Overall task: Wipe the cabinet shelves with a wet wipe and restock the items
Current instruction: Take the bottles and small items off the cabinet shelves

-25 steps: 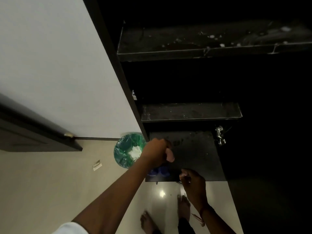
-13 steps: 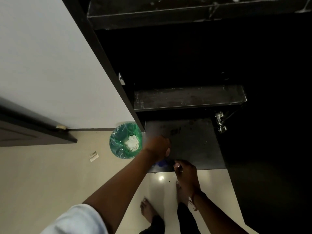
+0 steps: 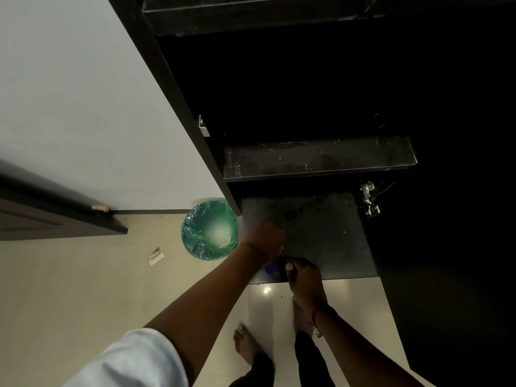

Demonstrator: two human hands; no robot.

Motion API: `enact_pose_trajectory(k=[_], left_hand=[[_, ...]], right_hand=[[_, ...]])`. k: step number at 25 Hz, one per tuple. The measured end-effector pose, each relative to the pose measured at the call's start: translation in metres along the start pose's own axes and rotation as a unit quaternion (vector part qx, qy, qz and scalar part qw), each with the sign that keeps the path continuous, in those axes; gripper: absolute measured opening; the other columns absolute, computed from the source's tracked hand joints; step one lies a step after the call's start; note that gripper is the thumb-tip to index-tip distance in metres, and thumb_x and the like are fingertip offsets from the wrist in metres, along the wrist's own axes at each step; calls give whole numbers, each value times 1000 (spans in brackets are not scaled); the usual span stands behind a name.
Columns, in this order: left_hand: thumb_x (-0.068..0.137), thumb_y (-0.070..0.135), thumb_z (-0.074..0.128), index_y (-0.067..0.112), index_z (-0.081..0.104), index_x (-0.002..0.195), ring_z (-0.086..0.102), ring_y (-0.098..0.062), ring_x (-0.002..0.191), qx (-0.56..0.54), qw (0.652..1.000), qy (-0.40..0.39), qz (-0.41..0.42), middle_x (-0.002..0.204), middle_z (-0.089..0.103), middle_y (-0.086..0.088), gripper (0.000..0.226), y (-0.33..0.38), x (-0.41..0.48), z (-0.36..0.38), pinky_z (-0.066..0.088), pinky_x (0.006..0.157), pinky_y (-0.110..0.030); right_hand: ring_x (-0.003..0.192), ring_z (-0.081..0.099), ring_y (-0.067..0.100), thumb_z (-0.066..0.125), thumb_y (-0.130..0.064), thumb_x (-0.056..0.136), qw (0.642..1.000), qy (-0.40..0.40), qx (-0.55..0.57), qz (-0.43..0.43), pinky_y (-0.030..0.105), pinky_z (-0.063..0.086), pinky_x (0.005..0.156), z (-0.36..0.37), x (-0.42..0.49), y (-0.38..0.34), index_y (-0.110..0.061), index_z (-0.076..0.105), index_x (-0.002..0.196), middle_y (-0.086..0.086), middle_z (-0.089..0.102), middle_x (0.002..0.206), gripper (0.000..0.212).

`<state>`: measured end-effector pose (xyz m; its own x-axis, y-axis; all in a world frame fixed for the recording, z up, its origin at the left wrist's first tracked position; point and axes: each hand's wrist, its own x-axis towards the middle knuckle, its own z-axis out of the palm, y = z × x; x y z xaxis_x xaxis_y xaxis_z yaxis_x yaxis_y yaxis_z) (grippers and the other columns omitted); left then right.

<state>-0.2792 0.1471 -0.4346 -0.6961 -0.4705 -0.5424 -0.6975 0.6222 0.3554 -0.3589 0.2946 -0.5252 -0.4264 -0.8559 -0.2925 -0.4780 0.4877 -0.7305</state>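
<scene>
Head view looks steeply down into a dark cabinet. The left hand (image 3: pixel 266 238) is closed into a fist over the front left of the bottom shelf (image 3: pixel 321 236), and the right hand (image 3: pixel 303 277) sits at that shelf's front edge with its fingers curled. A blue thing (image 3: pixel 269 269) shows between the two hands; probably the wipe pack or the wipe, though too little is visible to say, and I cannot tell which grip, if either, holds it. Working with both hands low and close together suggests one steadies the pack while the other pulls or presses a wipe.

That shelf is grey and smudged, with dark marks further back. The shelf above (image 3: pixel 318 159) is speckled with pale dust, so wiping looks far from finished, and no items are restocked. Beside the cabinet stands a green-lined bin (image 3: pixel 195 241), kept near for used wipes. A paper scrap (image 3: pixel 155 256) lies on the glossy floor (image 3: pixel 69 289), below a white wall (image 3: pixel 83 107).
</scene>
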Motion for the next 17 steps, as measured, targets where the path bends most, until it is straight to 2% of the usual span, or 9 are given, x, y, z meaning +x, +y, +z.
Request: enact_pose_trajectory(k=[4, 11, 14, 15, 17], left_hand=[[96, 19, 53, 0, 66, 103, 63, -28, 100, 11, 1000, -17, 6, 106, 67, -16, 24, -5, 3, 0, 47, 81, -30], [97, 18, 52, -2, 65, 103, 63, -30, 99, 31, 999, -21, 6, 105, 67, -18, 24, 0, 7, -4, 50, 86, -35], [94, 20, 55, -1, 65, 99, 63, -32, 98, 43, 998, -38, 17, 104, 67, -19, 24, -2, 9, -4, 50, 85, -38], [93, 20, 55, -1, 65, 98, 63, -32, 98, 48, 998, -39, 17, 104, 67, -18, 24, -4, 9, -3, 49, 84, -37], [93, 21, 56, 0, 65, 98, 64, -32, 97, 54, 998, -37, 18, 103, 67, -18, 24, -4, 10, -3, 50, 83, -37]], right_hand=[[88, 60, 10, 56, -16, 96, 999, -14, 29, 21, 21, 51, 85, 0, 3, 2, -12, 68, 98, 2, 69, 97, 13], [98, 65, 18, 58, -13, 94, 1000, -17, 15, 6, 24, 52, 87, 4, 4, 6, -11, 69, 103, 5, 70, 104, 15], [95, 61, 10, 59, -13, 94, 1000, -9, 19, 9, 4, 41, 82, 4, 4, 4, -13, 68, 105, 0, 69, 105, 14], [94, 59, 7, 59, -13, 94, 1000, -8, 23, 9, 1, 39, 79, 4, 4, 3, -13, 68, 105, -1, 69, 104, 14], [91, 58, 6, 58, -14, 95, 1000, -6, 21, 7, 6, 43, 80, 4, 4, 2, -14, 68, 103, -1, 69, 102, 13]])
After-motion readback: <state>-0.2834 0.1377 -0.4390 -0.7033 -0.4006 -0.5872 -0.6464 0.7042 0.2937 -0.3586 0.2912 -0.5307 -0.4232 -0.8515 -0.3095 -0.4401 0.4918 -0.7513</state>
